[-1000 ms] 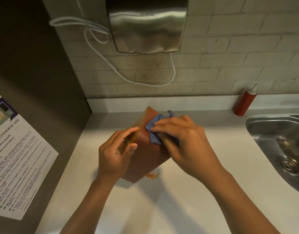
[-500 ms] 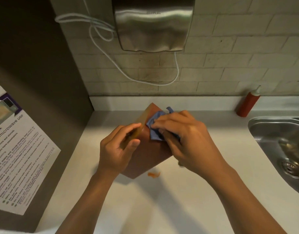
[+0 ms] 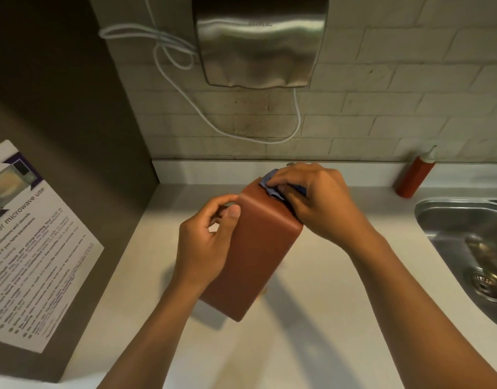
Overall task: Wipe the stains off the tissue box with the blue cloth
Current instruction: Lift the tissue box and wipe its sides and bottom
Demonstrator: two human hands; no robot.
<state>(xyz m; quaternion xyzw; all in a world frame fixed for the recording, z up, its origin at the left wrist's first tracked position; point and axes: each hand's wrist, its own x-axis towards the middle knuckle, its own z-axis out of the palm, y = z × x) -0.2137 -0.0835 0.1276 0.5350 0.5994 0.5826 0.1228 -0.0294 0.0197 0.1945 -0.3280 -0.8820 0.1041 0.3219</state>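
A brown leather-look tissue box (image 3: 255, 254) stands tilted on the white counter, a long plain side facing me. My left hand (image 3: 208, 240) grips its left edge, thumb on the face and fingers behind. My right hand (image 3: 314, 200) is bunched around the blue cloth (image 3: 269, 183), pressing it on the box's far top corner. Only a small fold of the cloth shows past the fingers. The box's far sides are hidden.
A red squeeze bottle (image 3: 414, 175) stands by the back wall. The steel sink (image 3: 466, 248) lies at the right. A hand dryer (image 3: 258, 40) with a white cable hangs above. A microwave notice (image 3: 31, 242) is on the left panel.
The box has been turned so a plain long side faces me. My right hand with the cloth moved from the face up to the far top corner. My left hand regripped the edge.
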